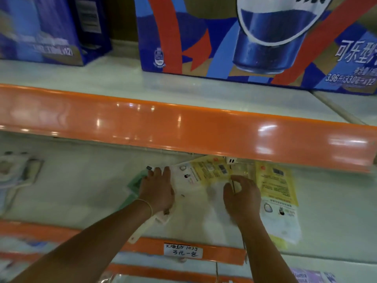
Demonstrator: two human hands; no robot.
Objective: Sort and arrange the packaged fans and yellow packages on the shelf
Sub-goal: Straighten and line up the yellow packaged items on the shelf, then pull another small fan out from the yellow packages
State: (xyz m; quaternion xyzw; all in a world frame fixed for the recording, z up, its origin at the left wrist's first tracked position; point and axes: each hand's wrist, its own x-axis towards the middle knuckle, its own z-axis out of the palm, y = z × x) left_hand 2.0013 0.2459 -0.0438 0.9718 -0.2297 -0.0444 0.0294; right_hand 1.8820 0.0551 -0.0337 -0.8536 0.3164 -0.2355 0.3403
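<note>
Packaged fans and yellow packages lie flat on the pale middle shelf (81, 180), behind its orange front lip and a handwritten price tag (183, 250). A white fan pack (189, 193) sits under both hands: the left hand (157, 190) presses palm down on its left edge, fingers spread, over a green pack (133, 185) that is mostly hidden; the right hand (241, 199) is half curled on its right side, and whether it grips anything cannot be told. Just right, a yellow package (275, 182) overlaps another white pack (279, 223). A second yellow package (210, 169) runs under the upper shelf's orange edge (183, 127), its top cut off. Above stand blurred blue drink cartons (255, 37).
</note>
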